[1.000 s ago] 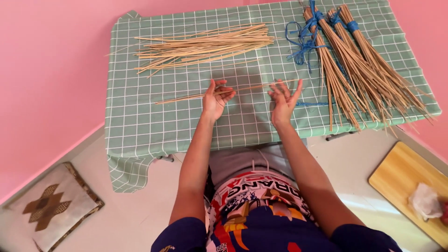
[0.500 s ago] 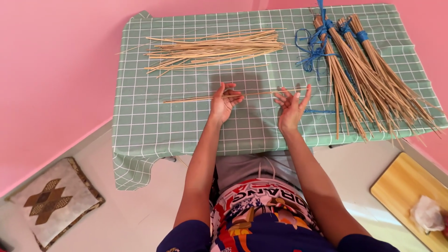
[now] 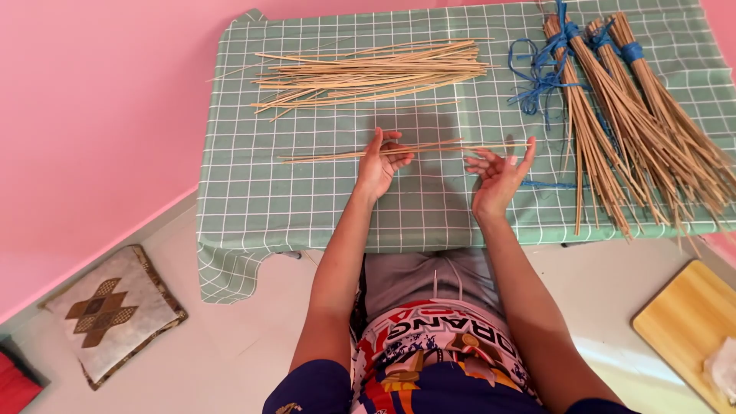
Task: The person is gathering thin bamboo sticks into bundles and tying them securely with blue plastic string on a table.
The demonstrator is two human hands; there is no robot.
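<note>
A few thin tan sticks lie lengthwise across the middle of a low table covered by a green checked cloth. My left hand pinches these sticks near their middle. My right hand hovers open at their right ends, palm up, fingers spread, touching or just under the tips. A larger loose pile of the same sticks lies farther back on the cloth.
Bundles of sticks tied with blue cord fan out at the table's right. Loose blue cord lies beside them. On the floor are a patterned cushion at left and a wooden board at right. A pink wall stands at left.
The view shifted slightly, so the table sits a little further right in frame. Both hands stay at the few sticks; the right hand's fingers have spread a bit wider.
</note>
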